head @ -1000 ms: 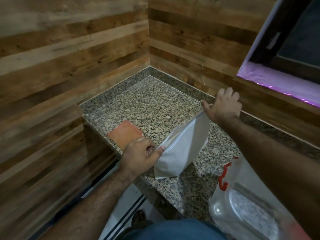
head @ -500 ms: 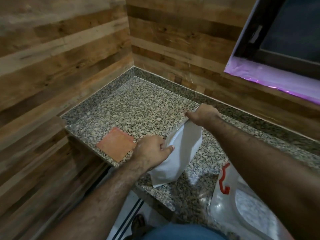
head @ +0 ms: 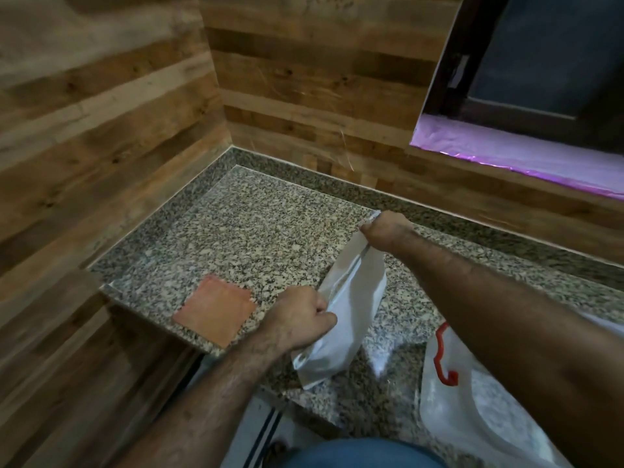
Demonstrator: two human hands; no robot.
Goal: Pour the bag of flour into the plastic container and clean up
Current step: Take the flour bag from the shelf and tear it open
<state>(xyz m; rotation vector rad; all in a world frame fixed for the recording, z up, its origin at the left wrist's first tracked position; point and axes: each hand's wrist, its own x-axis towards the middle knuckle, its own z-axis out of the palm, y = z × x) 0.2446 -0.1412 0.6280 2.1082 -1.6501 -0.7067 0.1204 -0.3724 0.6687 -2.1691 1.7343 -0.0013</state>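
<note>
A white flour bag [head: 351,309] stands tilted on the granite surface [head: 256,238]. The left hand [head: 300,319] and right hand [head: 385,231] each grip its top edge, fingers curled. The plastic container [head: 479,410] lies near. Pulling unevenly could tear the bag and spill flour.

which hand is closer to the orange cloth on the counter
Left. The left hand grips the white bag just right of the orange cloth; the right hand pinches the bag's top, farther off.
</note>
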